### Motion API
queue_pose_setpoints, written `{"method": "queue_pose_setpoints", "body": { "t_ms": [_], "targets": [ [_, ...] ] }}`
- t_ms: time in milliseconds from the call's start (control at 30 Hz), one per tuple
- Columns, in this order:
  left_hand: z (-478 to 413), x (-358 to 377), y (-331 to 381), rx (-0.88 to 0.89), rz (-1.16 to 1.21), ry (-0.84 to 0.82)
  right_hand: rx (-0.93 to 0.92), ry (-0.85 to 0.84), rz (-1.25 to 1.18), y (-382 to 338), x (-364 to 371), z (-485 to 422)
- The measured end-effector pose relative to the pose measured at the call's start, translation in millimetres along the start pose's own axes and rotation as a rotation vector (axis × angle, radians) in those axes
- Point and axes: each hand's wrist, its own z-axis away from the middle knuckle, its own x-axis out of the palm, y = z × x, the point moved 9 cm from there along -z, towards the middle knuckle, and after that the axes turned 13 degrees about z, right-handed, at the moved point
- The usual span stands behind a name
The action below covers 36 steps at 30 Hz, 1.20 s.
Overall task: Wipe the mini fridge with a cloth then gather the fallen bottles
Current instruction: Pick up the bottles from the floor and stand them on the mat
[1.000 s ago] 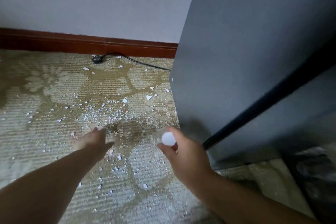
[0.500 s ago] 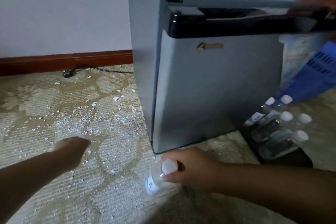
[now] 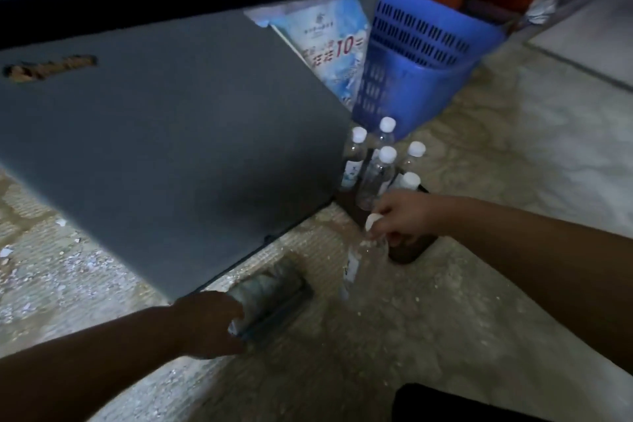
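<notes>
Your right hand (image 3: 402,216) pinched a clear plastic bottle with a white cap (image 3: 363,257) by its neck, at 6 o'clock from the cluster of upright white-capped bottles (image 3: 380,164) beside the grey mini fridge (image 3: 171,147). Your left hand (image 3: 209,325) curled round a clear bottle lying on its side (image 3: 267,288) (blurred), at 8 o'clock from the right hand.

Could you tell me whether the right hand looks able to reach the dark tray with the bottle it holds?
Probably yes. The right hand, gripping a bottle by its top, hangs at the tray's near edge with nothing in between; the standing bottles sit further back.
</notes>
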Motion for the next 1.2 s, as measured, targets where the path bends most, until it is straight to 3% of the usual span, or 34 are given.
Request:
{"method": "queue_pose_setpoints", "body": {
  "t_ms": [133,267,333,500,633,800,933,1200],
  "targets": [
    [-40.3,-15.9,100.0,0.168,0.328,-0.042,0.162,-0.072,-0.089,71.4,-17.0,-1.5],
    [-79.8,-20.4,153.1,0.073,0.887,-0.051,0.349,-0.059,-0.126,142.1,-42.5,2.8],
    [-94.1,-21.5,172.6,0.055,0.990,-0.052,0.408,-0.018,-0.203,170.1,-55.1,5.1],
    [-129.6,-25.5,193.6,-0.001,1.021,-0.009,0.423,0.115,-0.381,210.8,-76.2,1.1],
    [-149.7,-26.1,196.7,-0.051,1.055,0.041,0.316,0.251,-0.343,212.9,-91.0,-12.2],
    [-158.1,-24.8,170.9,-0.102,0.996,0.184,0.193,0.386,-0.140,193.7,-103.4,-32.7],
    [-146.7,-15.3,134.7,-0.128,0.557,0.226,0.116,0.472,0.065,171.4,-106.6,-43.7],
    [-129.5,-11.3,111.1,-0.123,0.502,0.263,0.111,0.491,0.291,155.0,-99.0,-63.6]
  ]
}}
